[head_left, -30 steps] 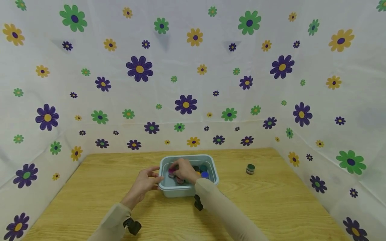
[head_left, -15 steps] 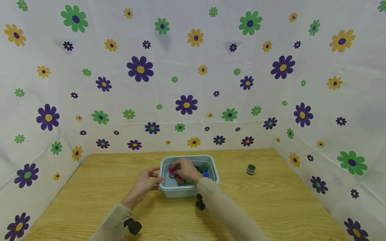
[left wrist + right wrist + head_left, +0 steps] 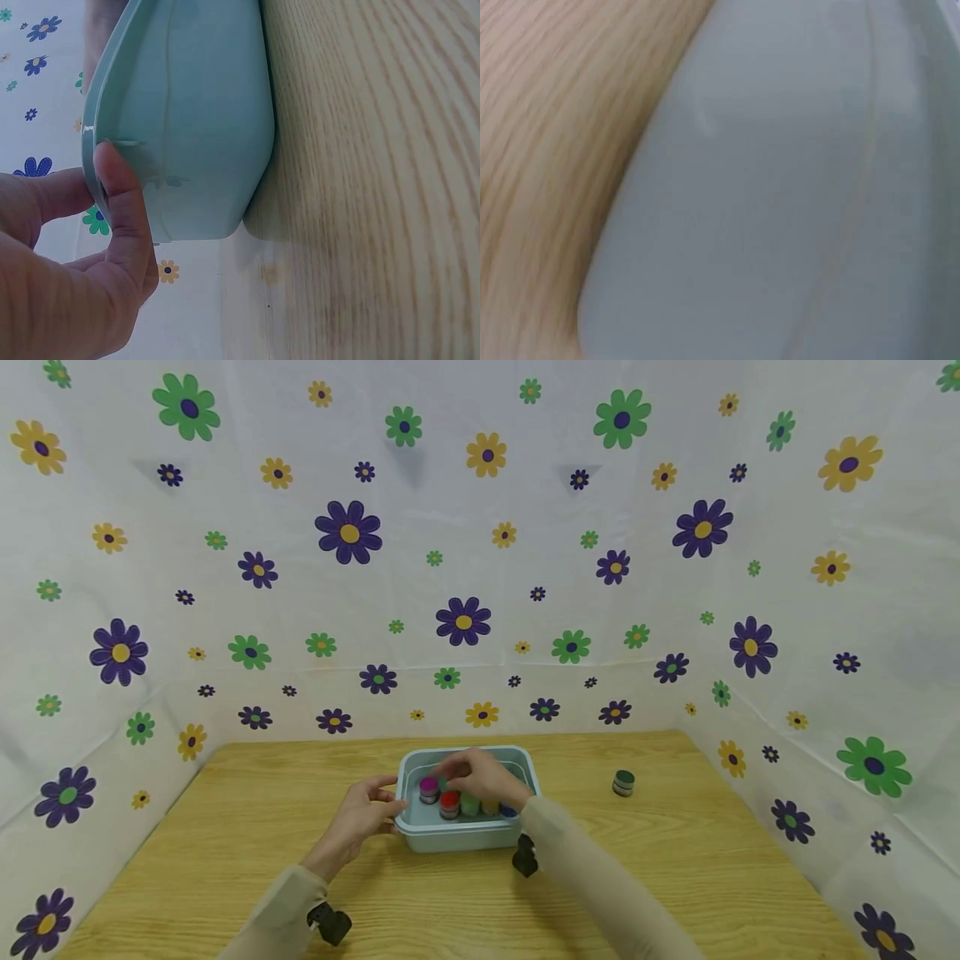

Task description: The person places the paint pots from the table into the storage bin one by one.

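Note:
A pale blue plastic tub [image 3: 457, 839] stands on the wooden table. My left hand [image 3: 363, 814] holds its left rim between thumb and fingers, seen closer in the left wrist view. My right hand [image 3: 483, 775] reaches into the tub, its fingertips around a small jar with a teal lid [image 3: 443, 783], mostly hidden by the fingers. Beside it stand a magenta-lidded jar [image 3: 428, 790] and a red-lidded jar [image 3: 448, 805]. Green [image 3: 469, 805], yellow [image 3: 490, 807] and blue [image 3: 508, 812] jars line the front, partly under the hand. The right wrist view shows only the tub's outer wall [image 3: 765, 195].
A dark green-lidded jar [image 3: 623, 782] stands alone on the table [image 3: 675, 852], right of the tub. A white flower-printed cloth [image 3: 465, 568] rises behind the table and along both sides.
My right hand has let go of the magenta-lidded jar and shifted right, its fingertips now at the teal-lidded one. The magenta lid is uncovered. My left hand stays on the rim.

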Available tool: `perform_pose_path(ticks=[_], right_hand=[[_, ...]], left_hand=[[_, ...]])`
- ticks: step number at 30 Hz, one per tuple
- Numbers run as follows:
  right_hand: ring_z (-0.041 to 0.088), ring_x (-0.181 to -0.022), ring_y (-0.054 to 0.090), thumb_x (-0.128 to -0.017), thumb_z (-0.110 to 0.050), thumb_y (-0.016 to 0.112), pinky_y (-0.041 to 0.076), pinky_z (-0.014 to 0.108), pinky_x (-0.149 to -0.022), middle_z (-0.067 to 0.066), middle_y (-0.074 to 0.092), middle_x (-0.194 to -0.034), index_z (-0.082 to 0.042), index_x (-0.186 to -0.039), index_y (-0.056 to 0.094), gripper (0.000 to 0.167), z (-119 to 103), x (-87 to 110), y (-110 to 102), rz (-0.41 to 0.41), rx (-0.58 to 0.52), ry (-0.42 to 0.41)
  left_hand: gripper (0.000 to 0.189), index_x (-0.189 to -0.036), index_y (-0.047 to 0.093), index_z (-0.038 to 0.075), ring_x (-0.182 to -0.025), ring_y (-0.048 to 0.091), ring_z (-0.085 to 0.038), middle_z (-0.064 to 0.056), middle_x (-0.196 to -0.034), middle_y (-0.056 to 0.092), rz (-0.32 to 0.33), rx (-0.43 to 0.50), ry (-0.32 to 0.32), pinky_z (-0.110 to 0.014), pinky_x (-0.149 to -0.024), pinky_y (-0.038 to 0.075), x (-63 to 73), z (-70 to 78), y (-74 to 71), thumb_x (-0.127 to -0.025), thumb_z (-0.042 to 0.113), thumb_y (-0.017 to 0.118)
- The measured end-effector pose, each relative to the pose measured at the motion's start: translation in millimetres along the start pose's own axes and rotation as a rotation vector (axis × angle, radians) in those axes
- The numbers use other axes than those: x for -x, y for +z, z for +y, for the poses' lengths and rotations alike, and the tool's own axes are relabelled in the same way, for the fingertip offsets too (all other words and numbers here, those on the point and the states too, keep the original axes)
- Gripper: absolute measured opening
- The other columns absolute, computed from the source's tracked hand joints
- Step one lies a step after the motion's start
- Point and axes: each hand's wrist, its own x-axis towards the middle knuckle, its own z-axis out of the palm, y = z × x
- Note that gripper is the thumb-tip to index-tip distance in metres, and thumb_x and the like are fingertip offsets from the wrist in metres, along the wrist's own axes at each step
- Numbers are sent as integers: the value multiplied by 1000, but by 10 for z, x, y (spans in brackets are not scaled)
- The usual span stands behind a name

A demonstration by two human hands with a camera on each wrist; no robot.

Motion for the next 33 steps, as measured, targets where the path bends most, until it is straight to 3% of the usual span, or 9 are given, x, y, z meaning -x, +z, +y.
perform_pose_path(ticks=[9,17,22,28,33], right_hand=[[15,-95,64,-94,-10,66,56,32,-83,9,70,-111,-5,-120,68,27,10,184,-267,-28,-44,5],[22,-94,65,-95,-13,65,58,36,-80,15,68,-119,-1,-119,67,26,52,336,-521,-55,-75,-11],[16,-88,63,-93,-18,68,55,31,-79,12,70,-111,-1,-115,68,27,130,451,-614,-25,-73,-19],[22,-77,58,-93,-19,68,48,24,-61,10,68,-94,-1,-110,70,25,260,601,-689,46,-117,11],[16,-66,48,-94,-22,67,39,21,-50,20,65,-95,-1,-107,69,25,362,723,-770,84,-182,85]], left_hand=[[52,-140,50,1,-75,61,-19,-15,-104,55,-2,-5,-19,-33,-64,59,27,40,-14,-91,3,66],[52,-140,49,1,-75,60,-18,-14,-103,54,-1,-10,-30,-32,-64,59,18,44,-9,-91,4,66],[52,-140,49,1,-76,60,-18,-15,-104,54,1,-17,-32,-33,-64,59,22,50,-6,-91,3,66],[52,-140,50,0,-75,60,-18,-14,-104,54,0,-11,-32,-34,-64,60,22,49,11,-91,2,66],[51,-140,49,-1,-75,61,-18,-15,-104,54,-1,-10,-18,-33,-64,59,16,33,10,-91,1,65]])
